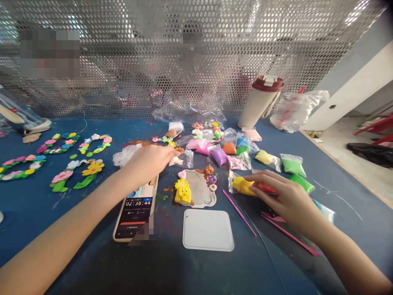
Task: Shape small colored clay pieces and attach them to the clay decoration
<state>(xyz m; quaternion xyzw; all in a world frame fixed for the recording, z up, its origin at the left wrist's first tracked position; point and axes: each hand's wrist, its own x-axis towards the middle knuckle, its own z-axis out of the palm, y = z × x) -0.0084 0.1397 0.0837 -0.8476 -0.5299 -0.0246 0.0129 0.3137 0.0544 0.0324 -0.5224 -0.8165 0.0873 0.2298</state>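
Observation:
My left hand (153,159) reaches over the phone, its fingers bent together at a small clear bag of pale pink clay (176,161); what they grip is hidden. Out to the right, my right hand (285,194) has its thumb and fingertips on a bag of yellow clay (241,185). Something red (266,188) shows under those fingers. Between the hands lies a wavy-edged frame (201,188) with clay figures along its sides, among them a yellow one with a face (183,193). A pale rounded plate (208,230) lies in front of it.
A phone (135,217) showing a timer lies at left. Flowered clay frames (23,167) spread farther left. Several clay bags, such as a purple one (219,156), fill the middle. Pink tools (239,213) lie at right. A tumbler (260,102) stands before the perforated metal screen (123,61).

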